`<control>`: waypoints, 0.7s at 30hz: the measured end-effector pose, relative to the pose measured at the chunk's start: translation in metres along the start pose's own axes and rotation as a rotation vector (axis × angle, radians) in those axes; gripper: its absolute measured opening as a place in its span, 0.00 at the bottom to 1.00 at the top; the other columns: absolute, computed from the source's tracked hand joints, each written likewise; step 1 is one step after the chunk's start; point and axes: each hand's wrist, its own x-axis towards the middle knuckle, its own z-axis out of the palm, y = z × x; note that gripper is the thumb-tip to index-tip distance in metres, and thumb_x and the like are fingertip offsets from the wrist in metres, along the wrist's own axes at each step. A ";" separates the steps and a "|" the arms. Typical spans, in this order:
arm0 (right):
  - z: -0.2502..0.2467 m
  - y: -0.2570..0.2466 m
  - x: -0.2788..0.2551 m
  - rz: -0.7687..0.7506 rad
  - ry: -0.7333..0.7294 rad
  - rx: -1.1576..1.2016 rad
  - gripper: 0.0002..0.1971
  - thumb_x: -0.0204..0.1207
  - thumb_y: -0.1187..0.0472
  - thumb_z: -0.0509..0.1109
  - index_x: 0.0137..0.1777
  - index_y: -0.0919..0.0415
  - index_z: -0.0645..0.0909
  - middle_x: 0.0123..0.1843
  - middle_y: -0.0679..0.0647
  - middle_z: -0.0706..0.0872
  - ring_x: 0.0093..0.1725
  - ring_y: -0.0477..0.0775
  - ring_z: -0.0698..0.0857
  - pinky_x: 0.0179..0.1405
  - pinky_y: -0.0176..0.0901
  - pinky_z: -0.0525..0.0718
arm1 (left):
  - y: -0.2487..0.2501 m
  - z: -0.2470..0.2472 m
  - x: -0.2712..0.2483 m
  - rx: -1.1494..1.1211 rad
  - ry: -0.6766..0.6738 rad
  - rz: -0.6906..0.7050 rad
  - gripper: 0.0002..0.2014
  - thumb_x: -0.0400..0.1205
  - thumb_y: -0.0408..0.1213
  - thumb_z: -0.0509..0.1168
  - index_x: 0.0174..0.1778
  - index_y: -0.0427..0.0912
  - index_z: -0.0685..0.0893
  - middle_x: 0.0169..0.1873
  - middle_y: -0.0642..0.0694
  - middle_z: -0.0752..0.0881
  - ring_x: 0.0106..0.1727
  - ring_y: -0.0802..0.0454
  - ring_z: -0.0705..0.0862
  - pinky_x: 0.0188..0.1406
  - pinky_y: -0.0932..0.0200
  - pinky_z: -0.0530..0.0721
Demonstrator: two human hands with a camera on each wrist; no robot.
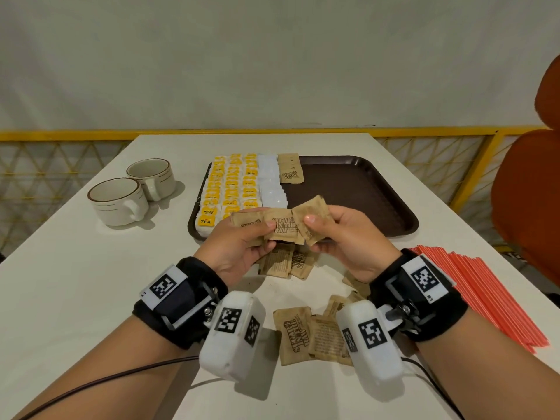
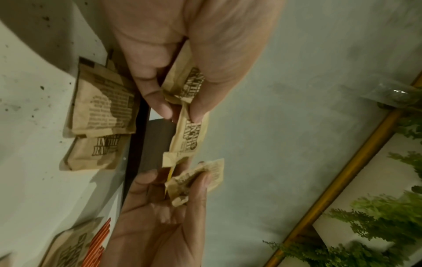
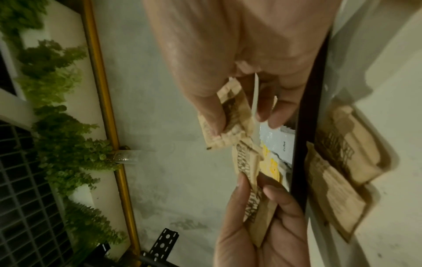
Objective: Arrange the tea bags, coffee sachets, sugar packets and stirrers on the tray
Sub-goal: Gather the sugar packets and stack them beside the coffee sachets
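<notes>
Above the near edge of the brown tray (image 1: 363, 189), my left hand (image 1: 242, 241) holds a fan of brown sugar packets (image 1: 280, 227) between thumb and fingers. My right hand (image 1: 336, 237) pinches another brown sugar packet (image 1: 312, 215) beside them. On the tray lie rows of yellow tea bags (image 1: 230, 186), a column of white coffee sachets (image 1: 272, 183) and a short stack of sugar packets (image 1: 291, 172). Loose sugar packets (image 1: 309, 334) lie on the table under my wrists. The left wrist view shows the held packets (image 2: 189, 133) edge-on; so does the right wrist view (image 3: 230, 115).
Two cream cups (image 1: 121, 201) stand left of the tray. A pile of red stirrers (image 1: 485, 286) lies at the right on the white table (image 1: 75, 283). An orange chair (image 1: 533, 189) stands at the far right. The tray's right half is bare.
</notes>
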 end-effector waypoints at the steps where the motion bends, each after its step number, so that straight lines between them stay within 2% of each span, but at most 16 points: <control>1: 0.000 0.001 0.000 0.011 -0.007 0.003 0.08 0.80 0.65 0.66 0.55 0.66 0.84 0.47 0.60 0.89 0.40 0.48 0.85 0.34 0.34 0.84 | 0.000 0.001 0.000 0.005 -0.005 -0.014 0.10 0.80 0.25 0.64 0.56 0.37 0.81 0.47 0.36 0.87 0.43 0.47 0.88 0.30 0.65 0.85; 3: 0.000 0.002 0.000 0.006 -0.009 0.023 0.09 0.80 0.66 0.66 0.55 0.67 0.84 0.48 0.60 0.89 0.41 0.49 0.86 0.35 0.33 0.85 | 0.000 0.003 -0.003 0.029 -0.016 -0.083 0.07 0.83 0.34 0.63 0.54 0.38 0.83 0.48 0.36 0.87 0.42 0.49 0.88 0.31 0.64 0.87; 6: 0.002 0.003 -0.001 -0.019 -0.030 -0.020 0.08 0.79 0.67 0.67 0.54 0.67 0.85 0.47 0.60 0.90 0.41 0.48 0.87 0.36 0.34 0.83 | 0.001 0.007 -0.006 0.061 -0.098 -0.276 0.25 0.81 0.57 0.57 0.55 0.39 0.86 0.46 0.37 0.89 0.38 0.48 0.89 0.35 0.61 0.89; 8: 0.005 0.006 -0.002 -0.024 -0.055 -0.129 0.07 0.79 0.65 0.68 0.52 0.65 0.87 0.43 0.59 0.90 0.37 0.47 0.87 0.35 0.34 0.83 | 0.000 0.010 -0.009 0.071 -0.170 -0.327 0.30 0.74 0.62 0.58 0.52 0.38 0.87 0.44 0.36 0.89 0.38 0.48 0.89 0.37 0.61 0.89; 9: 0.007 0.007 -0.003 -0.023 -0.059 -0.173 0.07 0.79 0.65 0.68 0.51 0.64 0.87 0.40 0.58 0.90 0.35 0.46 0.86 0.33 0.34 0.81 | -0.002 0.011 -0.011 0.079 -0.180 -0.317 0.28 0.72 0.59 0.61 0.51 0.37 0.87 0.44 0.36 0.89 0.38 0.49 0.89 0.37 0.62 0.88; 11: 0.008 0.009 -0.002 -0.018 -0.043 -0.207 0.08 0.82 0.64 0.65 0.52 0.64 0.85 0.39 0.58 0.86 0.33 0.46 0.81 0.29 0.33 0.77 | -0.006 0.014 -0.012 0.077 -0.159 -0.266 0.15 0.77 0.43 0.66 0.51 0.35 0.86 0.42 0.36 0.88 0.37 0.51 0.88 0.35 0.65 0.87; 12: 0.008 0.008 -0.002 -0.003 -0.025 -0.175 0.09 0.83 0.64 0.63 0.55 0.65 0.84 0.41 0.58 0.85 0.35 0.48 0.80 0.28 0.33 0.75 | -0.007 0.013 -0.011 0.058 -0.138 -0.249 0.08 0.80 0.35 0.65 0.50 0.35 0.85 0.41 0.37 0.88 0.35 0.51 0.88 0.33 0.66 0.87; 13: 0.007 0.006 -0.001 0.020 -0.004 -0.107 0.10 0.84 0.64 0.61 0.57 0.65 0.82 0.43 0.59 0.85 0.37 0.49 0.80 0.28 0.34 0.75 | -0.007 0.012 -0.010 0.034 -0.116 -0.234 0.07 0.82 0.29 0.62 0.50 0.36 0.85 0.39 0.38 0.89 0.34 0.52 0.88 0.31 0.66 0.86; 15: 0.004 0.001 0.000 0.044 0.029 0.043 0.11 0.85 0.66 0.58 0.61 0.66 0.80 0.47 0.59 0.86 0.40 0.50 0.82 0.28 0.33 0.78 | -0.004 0.008 -0.008 -0.036 -0.091 -0.233 0.10 0.83 0.25 0.59 0.55 0.37 0.84 0.42 0.39 0.90 0.36 0.50 0.89 0.32 0.63 0.88; 17: 0.001 -0.001 0.001 0.015 0.061 0.097 0.12 0.83 0.70 0.60 0.65 0.66 0.78 0.49 0.59 0.86 0.40 0.50 0.84 0.28 0.33 0.81 | 0.000 0.006 -0.007 -0.112 -0.090 -0.254 0.12 0.83 0.25 0.57 0.58 0.37 0.82 0.46 0.38 0.90 0.40 0.47 0.91 0.39 0.56 0.90; 19: 0.000 0.000 0.001 -0.030 0.091 0.087 0.11 0.80 0.71 0.65 0.61 0.65 0.78 0.46 0.57 0.88 0.37 0.48 0.86 0.26 0.32 0.80 | 0.002 0.005 -0.007 -0.143 -0.081 -0.267 0.12 0.83 0.24 0.56 0.57 0.37 0.82 0.43 0.38 0.91 0.40 0.46 0.91 0.42 0.52 0.90; 21: -0.002 0.001 0.001 -0.090 0.122 -0.009 0.09 0.76 0.72 0.69 0.53 0.61 0.81 0.44 0.55 0.89 0.37 0.46 0.86 0.26 0.32 0.76 | 0.002 0.006 -0.007 -0.142 -0.062 -0.274 0.11 0.83 0.25 0.57 0.55 0.36 0.83 0.37 0.39 0.90 0.36 0.47 0.90 0.38 0.53 0.91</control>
